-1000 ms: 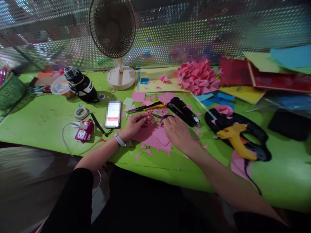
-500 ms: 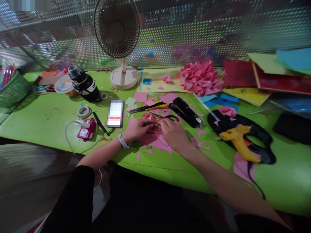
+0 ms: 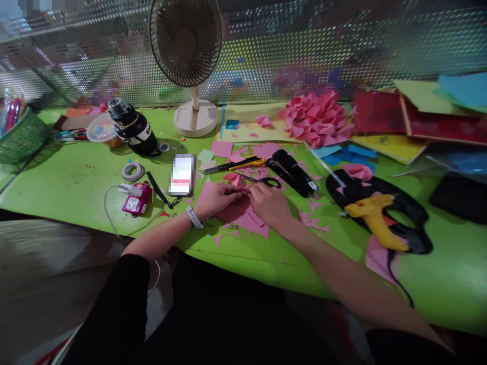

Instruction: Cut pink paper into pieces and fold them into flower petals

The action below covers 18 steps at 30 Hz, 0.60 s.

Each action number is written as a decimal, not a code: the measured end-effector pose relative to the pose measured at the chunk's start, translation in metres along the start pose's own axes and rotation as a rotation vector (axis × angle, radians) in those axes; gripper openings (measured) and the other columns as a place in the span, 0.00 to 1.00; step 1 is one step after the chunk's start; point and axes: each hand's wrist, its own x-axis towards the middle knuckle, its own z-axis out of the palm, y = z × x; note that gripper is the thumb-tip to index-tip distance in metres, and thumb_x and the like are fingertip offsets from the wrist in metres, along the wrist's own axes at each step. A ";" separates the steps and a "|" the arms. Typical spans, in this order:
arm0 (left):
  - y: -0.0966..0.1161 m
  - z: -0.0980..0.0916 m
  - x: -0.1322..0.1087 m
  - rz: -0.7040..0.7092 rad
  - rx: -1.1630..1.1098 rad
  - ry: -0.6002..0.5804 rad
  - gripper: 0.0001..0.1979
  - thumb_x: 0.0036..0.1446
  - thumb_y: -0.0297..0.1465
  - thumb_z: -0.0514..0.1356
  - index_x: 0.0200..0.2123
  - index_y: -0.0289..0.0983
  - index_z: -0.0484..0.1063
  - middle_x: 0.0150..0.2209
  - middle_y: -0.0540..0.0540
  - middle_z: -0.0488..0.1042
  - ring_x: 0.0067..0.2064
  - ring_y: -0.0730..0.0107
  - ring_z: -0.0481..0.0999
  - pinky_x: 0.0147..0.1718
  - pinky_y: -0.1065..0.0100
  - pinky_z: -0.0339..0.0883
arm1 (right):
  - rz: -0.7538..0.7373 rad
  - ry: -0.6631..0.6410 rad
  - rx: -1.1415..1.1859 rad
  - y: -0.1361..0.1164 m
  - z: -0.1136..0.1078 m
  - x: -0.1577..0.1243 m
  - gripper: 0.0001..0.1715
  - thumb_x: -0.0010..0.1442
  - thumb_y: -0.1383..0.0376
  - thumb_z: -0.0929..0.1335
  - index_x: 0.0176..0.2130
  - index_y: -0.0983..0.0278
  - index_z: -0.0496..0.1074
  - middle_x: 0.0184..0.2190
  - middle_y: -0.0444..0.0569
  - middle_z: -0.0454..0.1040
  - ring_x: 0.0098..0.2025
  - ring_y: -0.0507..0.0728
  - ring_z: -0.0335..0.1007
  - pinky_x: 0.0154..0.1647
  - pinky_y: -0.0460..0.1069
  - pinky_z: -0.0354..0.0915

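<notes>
My left hand (image 3: 218, 200), with a pale watch on its wrist, is closed, its thumb and fingers pinched together. Its fingertips meet those of my right hand (image 3: 268, 203), which is closed too. Whatever small piece is between them is mostly hidden. Beneath both hands lies pink paper (image 3: 243, 219), with curved pink offcuts (image 3: 228, 237) in front. Just beyond the fingers are a folded pink paper piece (image 3: 233, 178) and black-handled scissors (image 3: 272, 181). A yellow-and-black utility knife (image 3: 236, 165) and a black stapler (image 3: 292, 173) lie farther back.
A phone (image 3: 182, 175), pink power adapter (image 3: 136, 200), tape roll (image 3: 133, 172) and black bottle (image 3: 137, 133) stand left. A fan (image 3: 196, 119) is behind. To the right are a yellow glue gun (image 3: 375, 220) on a black holder and a pink paper flower ball (image 3: 317, 119).
The view has shifted slightly, so the table things sit a little differently in it. Both hands stay pinched together over the pink paper, with only small finger movement.
</notes>
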 end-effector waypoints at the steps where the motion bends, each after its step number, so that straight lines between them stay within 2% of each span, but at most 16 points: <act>1: -0.003 0.000 0.001 -0.009 -0.045 0.014 0.11 0.58 0.34 0.65 0.41 0.34 0.81 0.40 0.41 0.82 0.38 0.68 0.79 0.43 0.63 0.73 | 0.002 0.003 0.028 0.001 -0.001 0.000 0.16 0.68 0.70 0.59 0.44 0.69 0.74 0.44 0.59 0.77 0.42 0.61 0.72 0.41 0.53 0.62; 4: -0.012 -0.001 0.004 -0.036 -0.244 0.040 0.11 0.58 0.34 0.65 0.41 0.33 0.80 0.41 0.41 0.81 0.40 0.70 0.80 0.49 0.60 0.73 | 0.001 0.032 0.164 0.004 -0.005 0.000 0.14 0.65 0.67 0.61 0.44 0.68 0.74 0.44 0.57 0.76 0.41 0.60 0.72 0.40 0.53 0.63; 8: -0.020 -0.003 0.008 -0.039 -0.407 0.049 0.12 0.56 0.34 0.67 0.40 0.32 0.78 0.39 0.41 0.81 0.37 0.73 0.80 0.49 0.60 0.73 | 0.004 0.079 0.370 0.007 -0.010 -0.001 0.15 0.62 0.64 0.62 0.45 0.66 0.74 0.45 0.57 0.76 0.44 0.62 0.71 0.42 0.55 0.65; 10: -0.020 -0.003 0.008 -0.036 -0.426 0.047 0.13 0.55 0.35 0.68 0.40 0.31 0.78 0.38 0.41 0.81 0.36 0.73 0.80 0.48 0.61 0.73 | 0.035 0.066 0.503 0.007 -0.009 -0.001 0.14 0.63 0.62 0.63 0.44 0.65 0.73 0.44 0.56 0.77 0.43 0.61 0.72 0.42 0.55 0.66; 15: -0.018 -0.004 0.008 -0.017 -0.420 0.023 0.15 0.53 0.37 0.69 0.39 0.31 0.78 0.35 0.43 0.81 0.34 0.74 0.79 0.44 0.64 0.74 | 0.145 -0.064 0.994 0.010 -0.003 0.003 0.12 0.63 0.59 0.65 0.42 0.63 0.72 0.38 0.50 0.78 0.36 0.56 0.74 0.37 0.53 0.70; 18: -0.017 -0.004 0.008 -0.006 -0.401 0.019 0.15 0.54 0.37 0.69 0.39 0.32 0.78 0.36 0.43 0.81 0.34 0.75 0.80 0.44 0.64 0.74 | 0.171 -0.069 1.082 0.013 -0.002 0.005 0.15 0.61 0.54 0.68 0.39 0.63 0.72 0.35 0.49 0.78 0.33 0.56 0.73 0.32 0.52 0.70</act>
